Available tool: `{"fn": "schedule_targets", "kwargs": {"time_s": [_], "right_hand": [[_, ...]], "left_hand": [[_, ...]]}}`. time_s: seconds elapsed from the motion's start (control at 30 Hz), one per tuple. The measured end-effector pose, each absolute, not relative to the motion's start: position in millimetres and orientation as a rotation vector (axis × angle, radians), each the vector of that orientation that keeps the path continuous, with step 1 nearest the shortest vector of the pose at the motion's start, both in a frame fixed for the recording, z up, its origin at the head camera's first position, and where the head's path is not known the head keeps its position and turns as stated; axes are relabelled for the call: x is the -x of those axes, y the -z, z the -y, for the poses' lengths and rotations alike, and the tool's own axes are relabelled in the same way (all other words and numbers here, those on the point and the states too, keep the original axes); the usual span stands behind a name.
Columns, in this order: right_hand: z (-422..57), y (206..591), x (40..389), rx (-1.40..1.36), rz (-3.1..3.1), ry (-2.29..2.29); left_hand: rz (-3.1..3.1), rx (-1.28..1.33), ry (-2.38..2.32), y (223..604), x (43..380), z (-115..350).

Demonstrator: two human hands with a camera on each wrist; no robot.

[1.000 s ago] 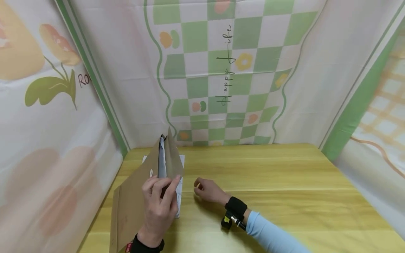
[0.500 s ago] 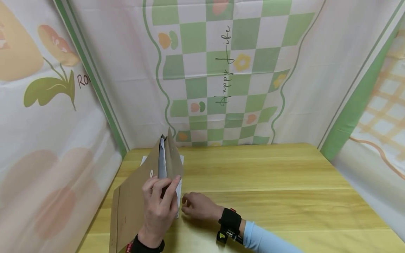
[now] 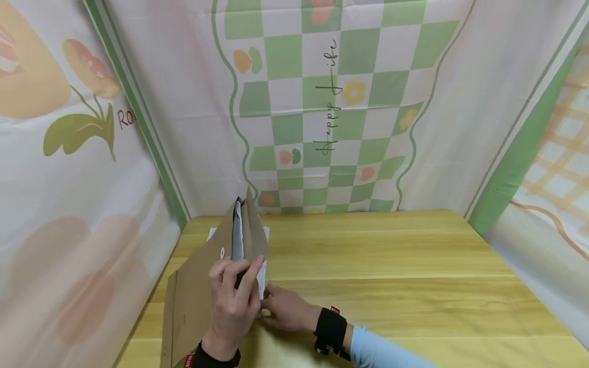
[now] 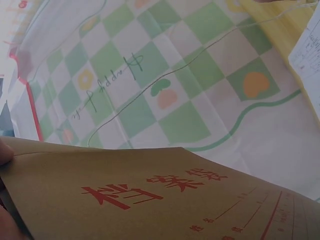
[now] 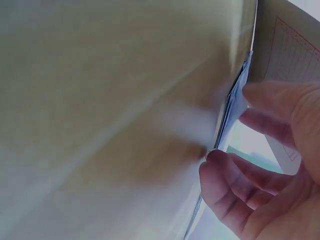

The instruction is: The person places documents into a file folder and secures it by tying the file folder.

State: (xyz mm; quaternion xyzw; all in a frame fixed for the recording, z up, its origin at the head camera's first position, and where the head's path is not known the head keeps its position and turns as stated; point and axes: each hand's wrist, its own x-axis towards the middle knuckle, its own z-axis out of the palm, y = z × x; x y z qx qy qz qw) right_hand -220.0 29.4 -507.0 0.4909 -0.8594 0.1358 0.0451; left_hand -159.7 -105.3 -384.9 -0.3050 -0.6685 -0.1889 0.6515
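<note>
A brown paper document envelope (image 3: 193, 301), printed with red characters in the left wrist view, stands tilted at the table's left. My left hand (image 3: 232, 301) grips it near its mouth, fingers curled at the flap (image 3: 255, 235). Pale paper (image 3: 237, 235) shows inside the opening. Beneath and beside the envelope lies a thin stack of white papers (image 5: 235, 102), mostly hidden in the head view. My right hand (image 3: 290, 309) pinches the stack's near right edge, fingertips curled at it close to the tabletop. A thin string (image 4: 190, 65) crosses the left wrist view above the envelope.
The wooden table (image 3: 391, 276) extends to the right of both hands. Printed fabric (image 3: 317, 102) hangs behind its far edge, with more fabric at either side. A white button (image 3: 223, 253) sits on the envelope's front.
My right hand has moved left and slightly nearer, from bare tabletop to the edge of the white papers. The left hand and the envelope have stayed nearly still.
</note>
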Motion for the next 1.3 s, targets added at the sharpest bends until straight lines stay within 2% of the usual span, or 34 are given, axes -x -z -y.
{"fn": "schedule_targets", "kwargs": {"time_s": [0.4,0.67,0.83,1.03,1.3], "right_hand": [[-19.3,505.7,219.1,-1.505,2.557,-0.232],[-15.7,505.4,212.3,-1.448,2.549,0.07],[-19.5,505.9,217.4,-1.506,2.534,0.057],[-43.3,505.8,225.7,-1.505,2.626,-0.107],[-104.4,505.1,244.7,-1.282,2.812,-0.26]], "left_hand": [[1.521,0.691,0.434,386.1,158.7,103.3],[1.549,0.702,0.446,385.9,158.4,101.4],[1.545,0.696,0.461,386.2,156.9,101.8],[1.558,0.688,0.463,387.2,156.5,101.0],[1.591,0.674,0.463,390.2,157.9,100.3]]}}
